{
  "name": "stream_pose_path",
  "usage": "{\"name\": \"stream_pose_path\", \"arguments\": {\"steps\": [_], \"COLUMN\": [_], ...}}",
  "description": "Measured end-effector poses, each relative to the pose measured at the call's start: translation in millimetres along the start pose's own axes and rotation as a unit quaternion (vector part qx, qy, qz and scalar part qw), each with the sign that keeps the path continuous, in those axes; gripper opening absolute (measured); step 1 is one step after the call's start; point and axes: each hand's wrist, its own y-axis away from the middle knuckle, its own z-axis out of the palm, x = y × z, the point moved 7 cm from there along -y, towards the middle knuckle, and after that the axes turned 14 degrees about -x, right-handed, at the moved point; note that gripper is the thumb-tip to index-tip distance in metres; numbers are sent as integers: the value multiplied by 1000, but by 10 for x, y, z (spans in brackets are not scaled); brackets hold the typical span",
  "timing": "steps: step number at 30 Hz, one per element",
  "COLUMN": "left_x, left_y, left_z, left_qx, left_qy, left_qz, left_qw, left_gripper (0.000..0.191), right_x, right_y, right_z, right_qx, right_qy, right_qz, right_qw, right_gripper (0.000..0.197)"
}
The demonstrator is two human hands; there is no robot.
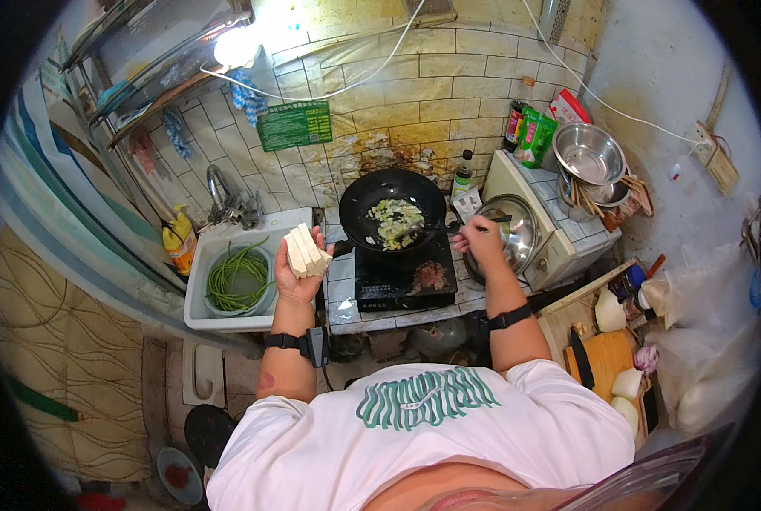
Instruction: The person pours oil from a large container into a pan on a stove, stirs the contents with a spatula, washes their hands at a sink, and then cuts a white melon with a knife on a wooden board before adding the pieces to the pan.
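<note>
My left hand (296,284) holds a stack of thick white slices that look like tofu (305,252), palm up between the sink and the wok. A black wok (361,191) stands on a black cooktop (387,284), its handle pointing towards my left hand. Chopped pale green and whitish food (396,220) lies in the bottom of the wok. My right hand (481,239) is closed around the black handle of a spatula (444,227) at the wok's right rim. The spatula's working end is blurred among the food.
Left, a white sink (192,313) holds a basin (270,259) of long green beans (237,278). A metal lid or pan (524,220) lies beneath my right hand. Behind it stand a sauce bottle (462,174) and steel bowls (588,153). A knife (582,361) rests on a cutting board (604,354) at right.
</note>
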Motion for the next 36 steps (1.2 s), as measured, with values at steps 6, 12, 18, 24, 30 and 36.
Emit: {"name": "stream_pose_path", "arguments": {"steps": [6,12,18,24,30,36], "left_x": [-67,-82,-197,-533,-966,-1635], "left_y": [10,-4,-97,-310,-524,-724], "left_z": [-3,-85,-80,9,90,220], "left_qx": [10,-28,-26,-53,-62,-90], "left_qy": [3,21,-16,-27,17,75], "left_qz": [-11,-25,-42,-91,-140,-204], "left_qw": [1000,999,999,994,988,972], "left_gripper": [53,54,52,55,52,50], "right_x": [310,723,793,793,112,-258], "right_y": [14,19,299,624,1445,2915], "right_z": [90,323,141,-224,-933,-1786], "right_qx": [11,-28,-2,-6,125,342], "right_qy": [-67,-108,-139,-28,184,371], "right_qz": [-39,-33,34,45,62,181], "right_qw": [997,993,990,999,973,844], "right_gripper": [13,15,65,61,31,20]}}
